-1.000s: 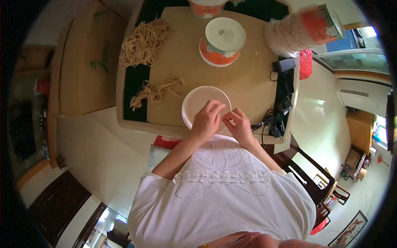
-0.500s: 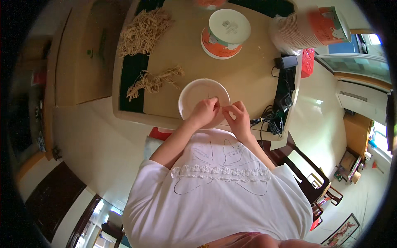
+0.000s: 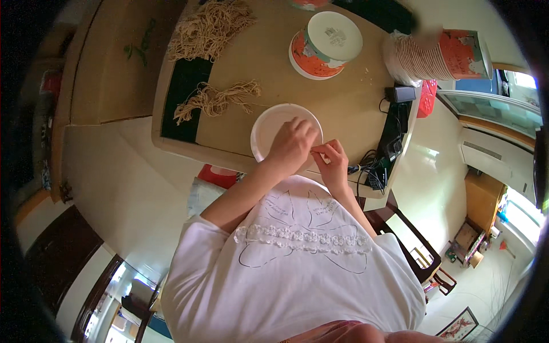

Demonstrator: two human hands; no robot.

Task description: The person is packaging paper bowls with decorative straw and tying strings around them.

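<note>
Close in front of my body, a round white paper bucket [image 3: 264, 127] stands with its open mouth up. My left hand [image 3: 293, 144] is over its right half, fingers curled down; what they hold, if anything, is hidden. At the right rim, my right hand [image 3: 331, 161] pinches thumb and forefinger together, close to the left fingertips. Whatever lies in that pinch is too small to make out. A small bundle of tan twine [image 3: 220, 98] lies on the table, left of the bucket.
A larger heap of twine [image 3: 209, 31] lies at the far left. Orange-and-green paper buckets [image 3: 317, 57] are stacked upside down behind. A long stack of buckets [image 3: 423, 57] lies at the far right. Black adapters and cables [image 3: 374, 166] run along the table's right edge.
My left hand has shifted right and turned, its back now more upward over the bucket. The right hand stays pinched by the rim. The whole view has shifted slightly.
</note>
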